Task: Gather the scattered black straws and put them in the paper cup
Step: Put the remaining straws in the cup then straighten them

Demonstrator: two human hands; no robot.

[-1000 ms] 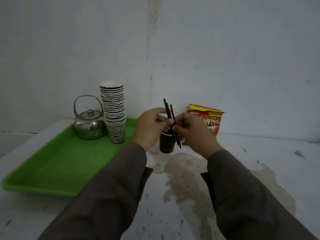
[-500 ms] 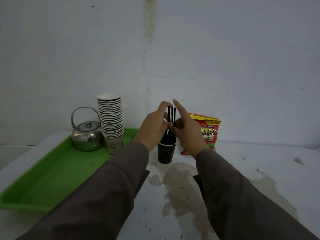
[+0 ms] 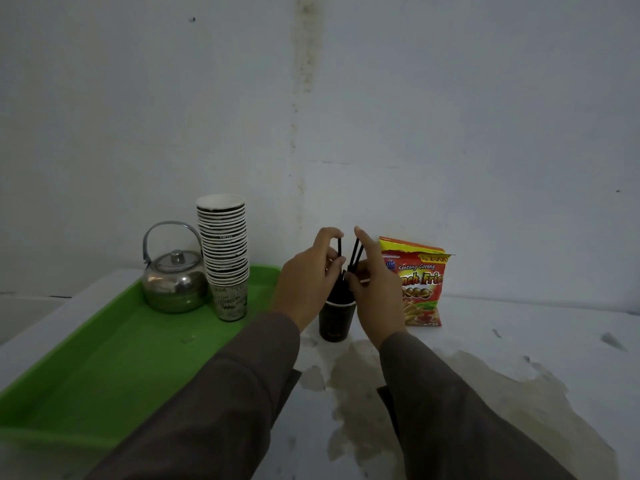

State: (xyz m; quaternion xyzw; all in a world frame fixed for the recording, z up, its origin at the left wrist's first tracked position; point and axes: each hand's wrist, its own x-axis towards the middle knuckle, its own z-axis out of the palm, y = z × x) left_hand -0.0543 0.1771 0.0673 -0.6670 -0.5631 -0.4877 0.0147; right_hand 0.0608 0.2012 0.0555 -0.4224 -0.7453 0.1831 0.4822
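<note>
On the stained white table (image 3: 485, 341), a dark paper cup (image 3: 336, 318) stands between both hands. Left hand (image 3: 308, 271) pinches one black straw (image 3: 340, 249); right hand (image 3: 375, 282) grips two more black straws (image 3: 356, 252), all upright in the cup. A snack packet (image 3: 420, 284) stands just right, farther back.

Head view (single camera), facing forward and down, near white table (image 3: 519, 341), wall behind
</note>
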